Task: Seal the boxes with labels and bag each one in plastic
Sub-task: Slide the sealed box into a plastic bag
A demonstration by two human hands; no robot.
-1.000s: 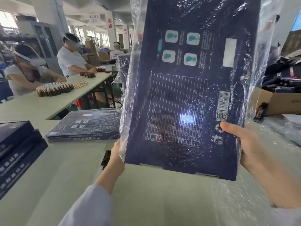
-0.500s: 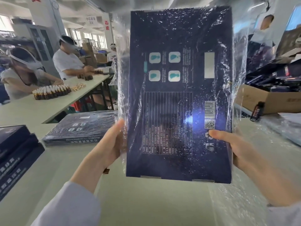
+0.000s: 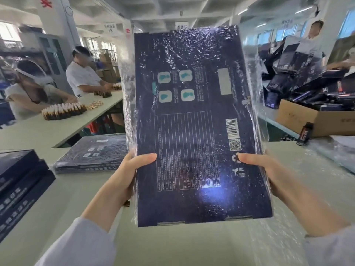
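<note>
A flat dark blue box (image 3: 192,121) stands upright in front of me inside a clear plastic bag (image 3: 255,104), its printed back with table, barcode and QR code facing me. My left hand (image 3: 126,173) grips its left edge, thumb across the front. My right hand (image 3: 263,169) grips the right edge the same way. The box hangs above the pale green table (image 3: 169,244). A bagged blue box (image 3: 92,154) lies flat on the table behind my left hand.
A stack of unbagged blue boxes (image 3: 19,185) sits at the left edge. Loose plastic bags (image 3: 317,179) cover the table on the right. A cardboard carton (image 3: 315,118) with dark packs and a small bottle (image 3: 305,133) stand at right. Two people work at the far left table.
The bagged box has come lower and a little more upright in view. My left hand has shifted from under its left edge to gripping it with the thumb on the front.
</note>
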